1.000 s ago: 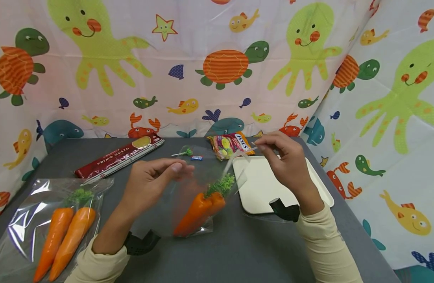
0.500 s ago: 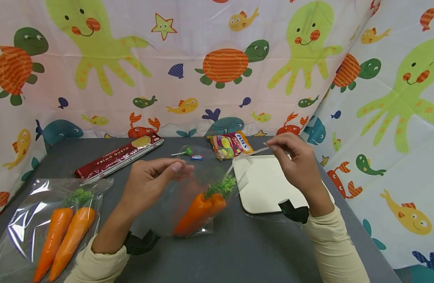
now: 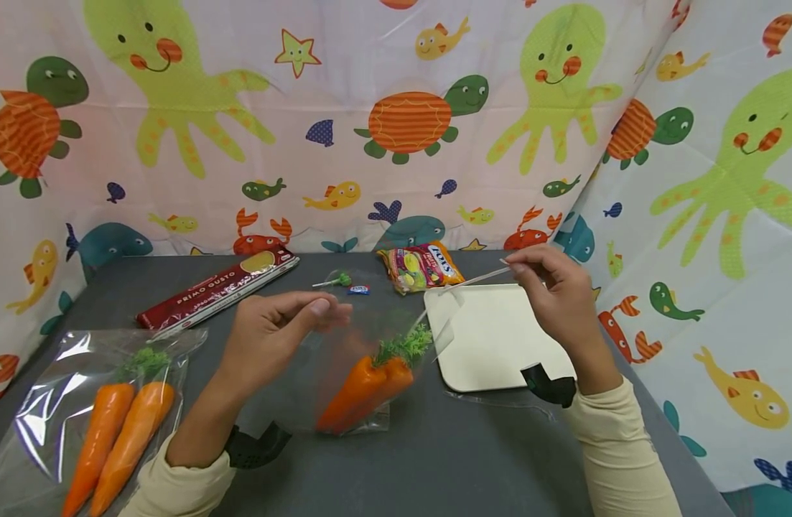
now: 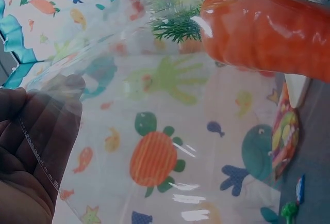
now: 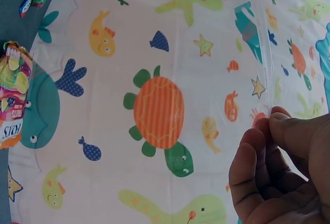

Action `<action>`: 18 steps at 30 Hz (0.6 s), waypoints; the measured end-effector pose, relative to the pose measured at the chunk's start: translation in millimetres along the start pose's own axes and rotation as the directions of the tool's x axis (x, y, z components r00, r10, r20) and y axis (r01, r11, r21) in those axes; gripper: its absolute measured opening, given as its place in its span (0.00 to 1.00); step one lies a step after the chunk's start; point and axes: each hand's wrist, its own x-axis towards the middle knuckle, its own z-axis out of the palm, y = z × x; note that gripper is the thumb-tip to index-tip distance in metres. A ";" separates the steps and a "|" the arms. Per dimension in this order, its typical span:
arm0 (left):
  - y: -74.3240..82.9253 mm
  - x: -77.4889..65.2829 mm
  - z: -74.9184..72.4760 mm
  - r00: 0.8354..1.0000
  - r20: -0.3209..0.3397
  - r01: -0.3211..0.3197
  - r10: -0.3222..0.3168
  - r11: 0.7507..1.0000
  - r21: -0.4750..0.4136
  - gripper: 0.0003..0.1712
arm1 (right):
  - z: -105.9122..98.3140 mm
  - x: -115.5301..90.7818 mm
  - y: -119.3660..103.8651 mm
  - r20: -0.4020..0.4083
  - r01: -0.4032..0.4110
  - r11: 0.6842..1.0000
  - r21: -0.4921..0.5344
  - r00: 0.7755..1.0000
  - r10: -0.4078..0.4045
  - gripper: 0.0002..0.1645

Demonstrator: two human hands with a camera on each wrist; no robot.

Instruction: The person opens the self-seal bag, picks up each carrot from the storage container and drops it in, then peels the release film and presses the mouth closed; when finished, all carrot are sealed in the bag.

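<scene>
My left hand pinches the edge of a clear plastic bag with thumb and fingers. Inside the bag lie orange carrots with leafy green tops; the left wrist view shows the carrot through the film. My right hand pinches one end of a narrow, clear plastic strip over the white tray. The strip slants down leftward to the bag's upper right edge. From the right wrist, the strip runs up from between thumb and fingertips.
A second clear bag with two carrots lies at the left. Toward the back are a red Primo Gusto spaghetti pack, a green lollipop, a small blue-wrapped candy and a Fox's candy bag. A patterned curtain hangs behind.
My right hand has moved rightward, drawing the plastic strip out longer and straighter across the tray. The left hand and the bag of carrots have stayed almost still.
</scene>
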 end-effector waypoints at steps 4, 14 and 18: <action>-1.3 -1.2 -2.0 1.000 0.005 0.000 0.000 1.000 0.004 0.11 | -2.9 -2.3 6.5 -0.014 -0.020 0.999 -0.032 1.000 0.019 0.12; -1.9 -4.1 -8.0 1.000 0.006 0.004 -0.004 1.000 -0.003 0.10 | -14.0 -9.7 14.2 -0.057 -0.086 0.988 -0.130 0.995 0.079 0.10; -1.3 -3.9 -9.2 1.000 0.014 0.003 -0.003 1.000 0.003 0.10 | -18.6 -13.3 16.0 -0.070 -0.094 0.984 -0.152 0.994 0.084 0.09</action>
